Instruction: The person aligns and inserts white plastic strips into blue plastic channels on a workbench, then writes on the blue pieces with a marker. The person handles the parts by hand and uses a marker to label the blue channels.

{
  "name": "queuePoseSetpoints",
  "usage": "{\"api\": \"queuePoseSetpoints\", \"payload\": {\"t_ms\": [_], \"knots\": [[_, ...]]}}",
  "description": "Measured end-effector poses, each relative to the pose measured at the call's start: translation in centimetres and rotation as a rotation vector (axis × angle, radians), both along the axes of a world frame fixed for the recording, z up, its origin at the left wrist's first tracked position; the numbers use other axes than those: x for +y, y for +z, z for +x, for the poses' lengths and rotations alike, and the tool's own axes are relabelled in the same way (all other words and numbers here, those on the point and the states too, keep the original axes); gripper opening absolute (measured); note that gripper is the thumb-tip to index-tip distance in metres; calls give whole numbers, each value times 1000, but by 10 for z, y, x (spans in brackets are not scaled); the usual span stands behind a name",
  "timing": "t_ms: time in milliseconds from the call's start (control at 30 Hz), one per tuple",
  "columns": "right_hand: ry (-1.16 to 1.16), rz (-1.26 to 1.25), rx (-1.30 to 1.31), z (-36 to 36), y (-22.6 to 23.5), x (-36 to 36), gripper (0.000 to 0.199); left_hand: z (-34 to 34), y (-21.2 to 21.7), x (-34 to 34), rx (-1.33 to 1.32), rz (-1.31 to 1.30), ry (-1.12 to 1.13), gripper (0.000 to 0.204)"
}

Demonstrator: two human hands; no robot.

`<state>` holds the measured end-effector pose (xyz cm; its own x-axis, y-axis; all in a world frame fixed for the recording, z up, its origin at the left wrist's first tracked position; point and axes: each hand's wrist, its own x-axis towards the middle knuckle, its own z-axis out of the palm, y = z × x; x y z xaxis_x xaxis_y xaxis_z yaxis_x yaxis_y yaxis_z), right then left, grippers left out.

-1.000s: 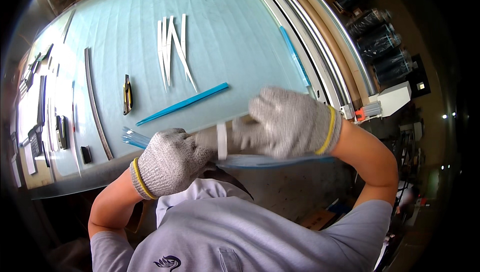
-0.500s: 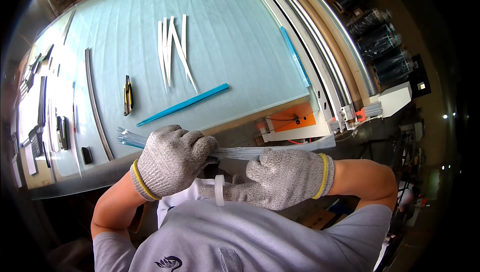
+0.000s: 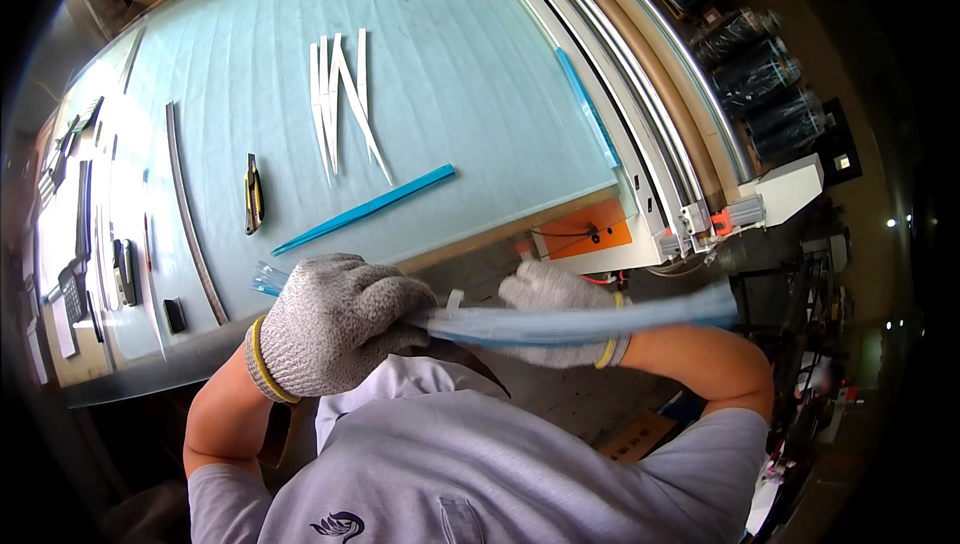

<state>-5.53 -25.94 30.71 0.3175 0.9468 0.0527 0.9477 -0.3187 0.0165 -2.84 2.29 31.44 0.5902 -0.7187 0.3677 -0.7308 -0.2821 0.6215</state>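
My left hand (image 3: 335,326) curls tight around the bundle of strips (image 3: 590,322), which reaches across in front of my right hand (image 3: 555,289) (those fingers are half hidden, so I can't tell their state). It looks light, bendy and slippery, best gripped mid-length.

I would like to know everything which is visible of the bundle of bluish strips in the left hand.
The bundle consists of long, thin, translucent strips, pale blue to whitish, apparently plastic. The left hand is closed around it, close to the table. Short, slightly fanned ends stick out leftward, some brighter blue; the longer part runs rightward, curving slightly upward in the picture, its far end blurred. It partly covers the right hand; whether they touch is unclear.
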Motion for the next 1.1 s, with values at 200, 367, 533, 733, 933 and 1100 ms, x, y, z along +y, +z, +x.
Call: {"api": "queuePoseSetpoints", "payload": {"t_ms": [200, 367, 533, 733, 933, 1100], "knots": [[-91, 143, -184, 37, 21, -14, 71, -4, -2, -3, -106, 85, -123, 34], [-13, 26, -48, 41, 71, 3, 54, -6, -1, -3, -162, 259, -73, 24], [116, 81, 81, 28, 76, 21, 53, -9, -4, -3, -161, 216, 53, 50], [-4, 117, 188, -12, 61, 24, 54, -9, -8, -7, -184, 246, 238, 35], [-235, 558, 384, -18, -17, 33, 27, -7, -12, -10, -155, 128, 414, 25], [-549, 1096, 600, -27, -57, 65, 30, -3, -32, -18, -139, 72, 521, 20]]}}
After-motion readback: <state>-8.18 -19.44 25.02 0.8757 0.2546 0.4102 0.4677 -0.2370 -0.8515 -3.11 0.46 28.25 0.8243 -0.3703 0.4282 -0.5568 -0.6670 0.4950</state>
